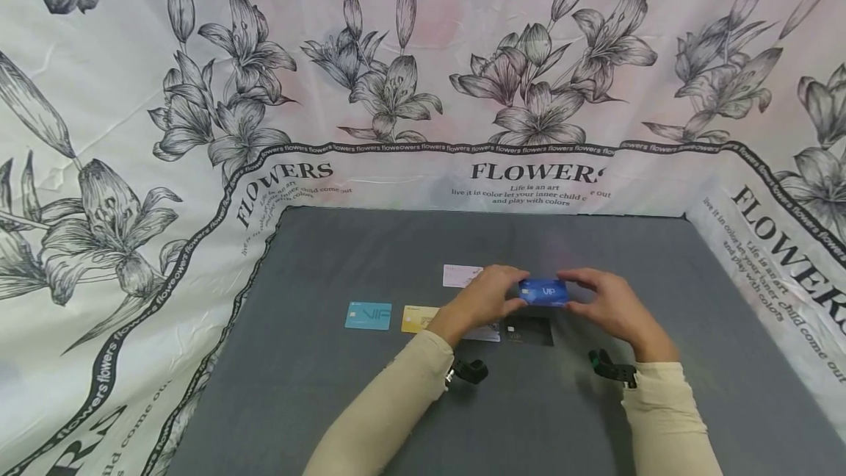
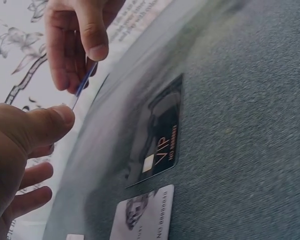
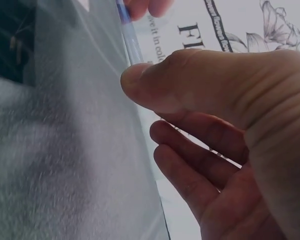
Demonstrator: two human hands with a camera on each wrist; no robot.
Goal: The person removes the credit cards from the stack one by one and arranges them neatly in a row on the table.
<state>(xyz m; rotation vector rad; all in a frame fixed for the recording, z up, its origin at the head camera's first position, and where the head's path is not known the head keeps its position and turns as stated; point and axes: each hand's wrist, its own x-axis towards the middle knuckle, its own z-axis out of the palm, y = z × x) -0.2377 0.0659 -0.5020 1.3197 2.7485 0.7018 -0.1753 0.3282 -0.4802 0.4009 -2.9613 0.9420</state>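
Note:
A blue VIP card (image 1: 543, 292) is held up between both hands, its printed side facing the head camera. My left hand (image 1: 482, 298) pinches its left edge between thumb and fingers. On the opposite edge, my right hand (image 1: 609, 307) pinches it the same way. The left wrist view catches the blue card (image 2: 84, 84) nearly edge-on; the right wrist view shows part of it beside the right thumb (image 3: 145, 87). Below the raised card, a black VIP card (image 1: 534, 332) lies on the dark surface. Next to that lies a white card (image 2: 142, 215), partly covered by my left arm in the head view.
A light pink card (image 1: 458, 275) lies behind the left hand, partly hidden. Farther left are a yellow card (image 1: 416, 319) and a teal VIP card (image 1: 368, 316). The grey tabletop (image 1: 317, 402) is bordered by white flower-printed cloth (image 1: 396, 175) at the back and sides.

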